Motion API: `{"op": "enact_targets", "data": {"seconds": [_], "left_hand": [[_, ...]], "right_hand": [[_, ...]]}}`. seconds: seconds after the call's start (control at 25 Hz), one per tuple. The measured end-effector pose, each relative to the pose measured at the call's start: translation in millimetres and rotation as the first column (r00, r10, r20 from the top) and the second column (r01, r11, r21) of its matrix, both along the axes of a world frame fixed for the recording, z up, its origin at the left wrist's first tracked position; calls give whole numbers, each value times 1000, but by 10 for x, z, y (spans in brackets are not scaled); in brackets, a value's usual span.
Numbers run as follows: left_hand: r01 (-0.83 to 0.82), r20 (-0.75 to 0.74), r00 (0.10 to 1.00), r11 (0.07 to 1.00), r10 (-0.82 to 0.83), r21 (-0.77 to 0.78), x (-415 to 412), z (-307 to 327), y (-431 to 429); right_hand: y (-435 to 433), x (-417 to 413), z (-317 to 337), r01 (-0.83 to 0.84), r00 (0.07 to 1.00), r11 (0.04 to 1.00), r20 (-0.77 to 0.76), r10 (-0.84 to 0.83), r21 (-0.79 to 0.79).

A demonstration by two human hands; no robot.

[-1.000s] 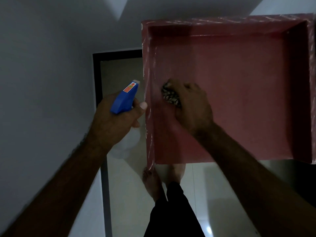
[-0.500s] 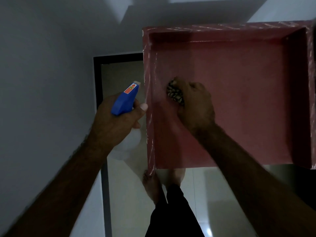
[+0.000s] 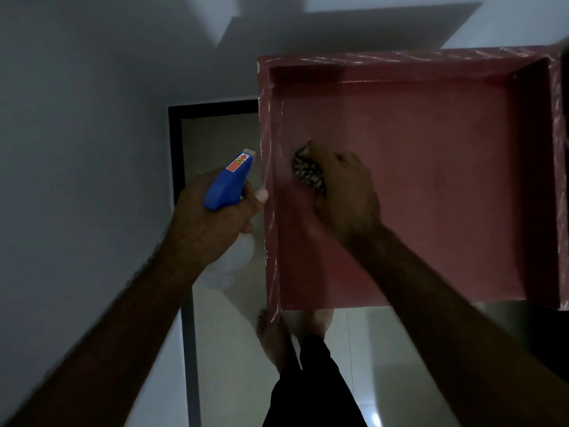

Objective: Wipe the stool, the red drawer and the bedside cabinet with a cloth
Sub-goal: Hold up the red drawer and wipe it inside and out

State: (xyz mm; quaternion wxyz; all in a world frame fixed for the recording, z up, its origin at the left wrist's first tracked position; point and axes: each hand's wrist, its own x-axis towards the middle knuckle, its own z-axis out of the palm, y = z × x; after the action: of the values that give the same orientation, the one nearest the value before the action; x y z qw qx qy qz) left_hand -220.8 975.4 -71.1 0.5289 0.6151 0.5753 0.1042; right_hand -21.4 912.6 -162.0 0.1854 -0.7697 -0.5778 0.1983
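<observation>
Grip on the left first: my left grip (image 3: 212,223) is curled round the neck of the spray bottle (image 3: 226,186), thumb against its blue head. The nozzle points far and slightly right, just outside the drawer's left wall. The bottle hangs over the floor (image 3: 234,334), not over the drawer.

Right of it, the red drawer (image 3: 431,180) lies open side up, its rim wrapped in wrinkled clear film and its near edge above my feet (image 3: 274,334). My right grip (image 3: 345,186) is inside it, fingers closed round a bunched patterned cloth (image 3: 308,169). It presses the cloth onto the drawer bottom close by the left wall, about midway between the near and far edges.

Nearly all of the bottom lies to the right of the cloth, with strips left on the far and near sides too. I judge the next stroke should run rightward along the bottom. The right grip is placed for it; the left is outside the wall and busy with the bottle. I cannot tell whether the bottom is wet. The stool and bedside cabinet are not in view.
</observation>
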Motion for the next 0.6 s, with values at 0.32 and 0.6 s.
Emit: {"op": "enact_targets", "data": {"seconds": [0.32, 0.6], "left_hand": [[-3, -34, 999, 1000, 4, 27, -16, -50, 105], [-15, -28, 999, 1000, 15, 7, -31, -47, 183]], "right_hand": [[53, -274, 59, -141, 989, 990, -52, 140, -22], [209, 130, 13, 180, 984, 983, -9, -181, -42]]}}
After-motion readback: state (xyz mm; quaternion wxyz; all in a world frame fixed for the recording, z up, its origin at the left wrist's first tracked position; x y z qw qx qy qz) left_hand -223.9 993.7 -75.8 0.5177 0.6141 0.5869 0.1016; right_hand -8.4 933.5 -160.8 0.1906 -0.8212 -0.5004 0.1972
